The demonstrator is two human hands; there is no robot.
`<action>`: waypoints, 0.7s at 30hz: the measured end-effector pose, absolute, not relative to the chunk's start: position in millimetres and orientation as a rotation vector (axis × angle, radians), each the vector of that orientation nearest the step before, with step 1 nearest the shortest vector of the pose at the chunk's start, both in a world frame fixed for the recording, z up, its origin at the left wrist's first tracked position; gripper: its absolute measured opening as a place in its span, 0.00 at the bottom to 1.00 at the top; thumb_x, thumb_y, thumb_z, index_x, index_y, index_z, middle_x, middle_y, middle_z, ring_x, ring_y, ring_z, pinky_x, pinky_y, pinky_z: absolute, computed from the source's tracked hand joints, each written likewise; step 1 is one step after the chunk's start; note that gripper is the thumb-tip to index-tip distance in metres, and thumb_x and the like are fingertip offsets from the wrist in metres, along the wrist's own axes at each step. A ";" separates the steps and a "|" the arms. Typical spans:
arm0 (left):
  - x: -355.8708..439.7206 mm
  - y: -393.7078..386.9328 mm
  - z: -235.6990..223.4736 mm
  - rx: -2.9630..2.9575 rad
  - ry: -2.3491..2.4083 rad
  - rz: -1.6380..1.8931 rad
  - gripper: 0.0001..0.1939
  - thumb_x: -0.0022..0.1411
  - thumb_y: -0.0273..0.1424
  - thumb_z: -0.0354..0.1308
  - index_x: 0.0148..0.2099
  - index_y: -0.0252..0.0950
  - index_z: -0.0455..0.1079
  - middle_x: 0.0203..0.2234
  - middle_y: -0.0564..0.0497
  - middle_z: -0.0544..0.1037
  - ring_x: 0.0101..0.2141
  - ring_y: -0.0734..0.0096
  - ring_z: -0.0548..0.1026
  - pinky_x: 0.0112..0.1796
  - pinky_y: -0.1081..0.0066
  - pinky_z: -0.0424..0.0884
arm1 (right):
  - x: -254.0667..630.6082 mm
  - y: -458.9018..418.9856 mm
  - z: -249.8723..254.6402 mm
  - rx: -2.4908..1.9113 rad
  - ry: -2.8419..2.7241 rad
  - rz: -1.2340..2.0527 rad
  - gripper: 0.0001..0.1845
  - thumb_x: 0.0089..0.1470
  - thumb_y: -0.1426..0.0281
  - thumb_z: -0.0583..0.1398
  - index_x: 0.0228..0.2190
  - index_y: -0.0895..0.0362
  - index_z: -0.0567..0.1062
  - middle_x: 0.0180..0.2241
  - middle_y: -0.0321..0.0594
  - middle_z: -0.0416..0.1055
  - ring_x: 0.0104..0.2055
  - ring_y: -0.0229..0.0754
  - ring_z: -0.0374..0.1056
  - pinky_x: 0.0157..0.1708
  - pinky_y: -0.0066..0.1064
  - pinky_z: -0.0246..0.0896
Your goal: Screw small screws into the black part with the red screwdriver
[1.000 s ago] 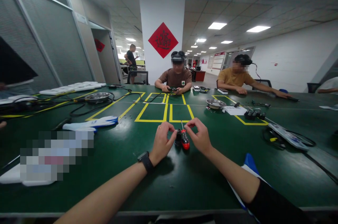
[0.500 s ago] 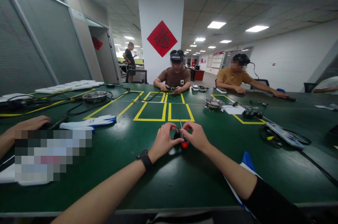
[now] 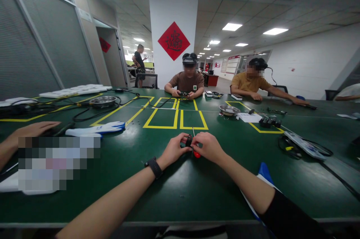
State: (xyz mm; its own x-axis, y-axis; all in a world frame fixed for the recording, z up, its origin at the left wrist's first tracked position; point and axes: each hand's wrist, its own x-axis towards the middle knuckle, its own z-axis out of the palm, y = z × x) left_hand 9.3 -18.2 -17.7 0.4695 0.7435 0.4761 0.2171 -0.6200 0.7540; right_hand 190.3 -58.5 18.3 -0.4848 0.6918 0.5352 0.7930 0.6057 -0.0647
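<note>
My left hand [image 3: 177,146] is closed with thumb and fingers around a small black part [image 3: 189,142] with a coppery metal top. My right hand [image 3: 207,145] is pinched against the near right side of that part, and what lies between its fingertips is hidden. A screwdriver with a red handle [image 3: 197,154] sits under my right hand, its thin shaft [image 3: 193,131] showing beyond the fingers. Whether the right hand grips the screwdriver or it lies on the table cannot be made out.
White and blue gloves [image 3: 97,129] lie left, near another person's hand [image 3: 38,130]. Metal bowls [image 3: 229,109] stand farther back. Black blocks [image 3: 270,121] and a power strip [image 3: 303,144] are at right. Two people sit across the green table [image 3: 126,205].
My right fingers have moved in closer to the black part, and its coppery top shows more plainly. The red handle is more covered. The view has shifted slightly.
</note>
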 end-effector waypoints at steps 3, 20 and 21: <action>9.9 -17.9 -17.2 2.118 0.820 1.093 0.17 0.48 0.26 0.64 0.43 0.36 0.69 0.36 0.50 0.77 0.38 0.66 0.74 0.43 0.65 0.70 | 190.4 -59.0 21.1 -1.159 -2.390 -0.377 0.03 0.51 0.70 0.60 0.27 0.56 0.73 0.27 0.38 0.71 0.33 0.40 0.63 0.34 0.30 0.52; 8.7 -18.3 -16.4 2.143 0.832 1.082 0.14 0.49 0.29 0.64 0.40 0.36 0.69 0.33 0.51 0.77 0.35 0.68 0.75 0.40 0.67 0.70 | 186.9 -65.7 35.8 -1.014 -2.621 -0.701 0.08 0.56 0.70 0.54 0.29 0.57 0.73 0.31 0.41 0.70 0.35 0.43 0.61 0.33 0.35 0.48; 8.4 -19.0 -15.8 2.158 0.831 1.082 0.14 0.49 0.29 0.64 0.40 0.36 0.69 0.34 0.51 0.77 0.35 0.68 0.75 0.40 0.67 0.70 | 187.0 -65.9 35.4 -1.028 -2.605 -0.694 0.08 0.56 0.70 0.54 0.29 0.57 0.73 0.32 0.41 0.70 0.35 0.43 0.61 0.33 0.35 0.48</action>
State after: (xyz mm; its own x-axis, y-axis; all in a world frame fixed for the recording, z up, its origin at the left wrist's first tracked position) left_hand 8.4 -19.0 -15.8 0.4769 0.7394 0.4752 0.2690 -0.6375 0.7220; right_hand 187.0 -65.9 35.4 -0.7176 0.5721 0.3972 0.6939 0.6363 0.3372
